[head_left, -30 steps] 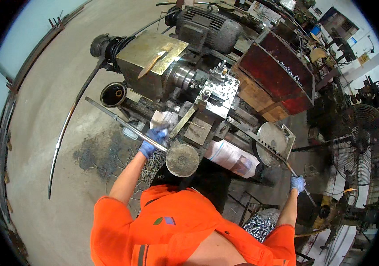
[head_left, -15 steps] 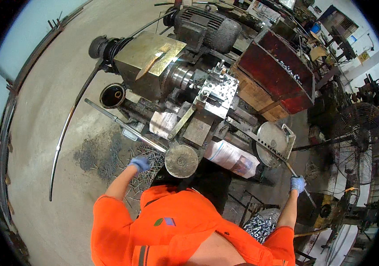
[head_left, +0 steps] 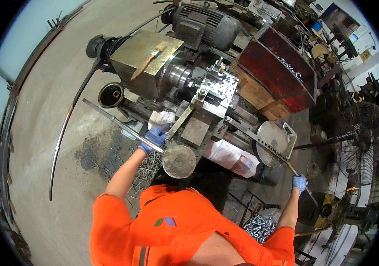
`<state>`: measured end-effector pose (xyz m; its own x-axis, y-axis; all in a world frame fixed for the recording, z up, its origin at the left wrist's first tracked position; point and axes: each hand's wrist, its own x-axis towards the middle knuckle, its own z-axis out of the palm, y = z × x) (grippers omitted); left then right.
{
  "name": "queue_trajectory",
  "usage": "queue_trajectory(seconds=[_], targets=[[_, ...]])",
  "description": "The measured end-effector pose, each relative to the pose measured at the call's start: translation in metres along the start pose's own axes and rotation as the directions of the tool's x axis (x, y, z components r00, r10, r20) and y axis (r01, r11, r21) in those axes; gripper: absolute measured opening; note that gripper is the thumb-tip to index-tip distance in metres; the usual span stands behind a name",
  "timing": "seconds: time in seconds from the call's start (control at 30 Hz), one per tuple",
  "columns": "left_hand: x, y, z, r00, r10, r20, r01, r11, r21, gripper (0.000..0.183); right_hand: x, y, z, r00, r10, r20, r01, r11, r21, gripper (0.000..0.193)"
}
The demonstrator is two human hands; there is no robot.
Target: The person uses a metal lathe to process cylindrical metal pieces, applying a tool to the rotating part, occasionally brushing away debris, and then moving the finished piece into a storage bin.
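Our right hand (head_left: 299,183) gripped the lever (head_left: 292,169)

We kept those fingers wrapped around its thin rod, which slanted past the round plate (head_left: 272,133). Our left hand (head_left: 155,137) lay at the steel bar (head_left: 129,130), near the grey disc (head_left: 179,161); overlap there meant we could not tell whether it was clamped or loose. Beyond sat the lathe chuck (head_left: 179,76).

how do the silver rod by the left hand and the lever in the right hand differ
The silver rod looks round and plain but for a collar; the lever has a flat stretch with holes.
The right hand grips the lever near its outer end; the left hand is by the rod's lower end, its grip unclear.
Both are long and slope down rightward.
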<state>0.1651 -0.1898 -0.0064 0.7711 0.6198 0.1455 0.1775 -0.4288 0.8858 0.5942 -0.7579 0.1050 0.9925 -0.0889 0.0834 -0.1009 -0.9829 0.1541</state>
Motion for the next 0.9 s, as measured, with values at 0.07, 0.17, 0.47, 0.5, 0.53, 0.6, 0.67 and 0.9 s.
queue_trajectory(seconds=[0.07,0.17,0.47,0.5,0.53,0.6,0.67,0.9], targets=[[0.001,0.042,-0.005,0.989,-0.092,0.115,0.062,0.968,0.243,0.033,-0.001,0.008,0.003,0.999,0.035,-0.005,-0.035,0.999,0.011,0.045],[-0.012,0.03,-0.009,0.965,-0.146,0.218,0.048,0.916,0.399,0.03,-0.004,-0.002,-0.005,0.999,0.041,-0.014,-0.041,0.999,0.005,0.043],[-0.006,0.042,-0.02,0.946,-0.315,0.069,0.319,0.88,-0.351,0.041,0.008,0.0,-0.008,0.999,-0.01,-0.043,0.011,1.0,0.015,0.035],[0.0,0.065,-0.016,0.964,-0.267,0.02,0.242,0.837,-0.492,0.038,0.011,0.004,-0.005,0.999,-0.006,-0.034,0.007,1.0,0.022,0.035],[-0.002,0.038,-0.01,0.99,-0.138,0.018,0.137,0.941,-0.311,0.037,0.015,-0.004,-0.006,0.999,-0.026,-0.026,0.026,0.999,0.032,0.034],[-0.005,0.014,-0.005,0.997,0.023,0.073,-0.03,0.996,0.088,0.035,0.019,-0.009,-0.007,0.999,-0.043,-0.019,0.043,0.999,0.021,0.034],[-0.011,0.018,-0.003,0.993,0.03,0.113,-0.069,0.932,0.357,0.033,0.02,-0.007,-0.005,0.999,-0.042,-0.031,0.043,0.999,0.021,0.035],[-0.057,-0.021,-0.017,0.892,-0.397,0.218,0.128,0.683,0.719,0.034,0.016,-0.014,-0.009,0.996,-0.051,-0.077,0.05,0.999,-0.012,0.039]])
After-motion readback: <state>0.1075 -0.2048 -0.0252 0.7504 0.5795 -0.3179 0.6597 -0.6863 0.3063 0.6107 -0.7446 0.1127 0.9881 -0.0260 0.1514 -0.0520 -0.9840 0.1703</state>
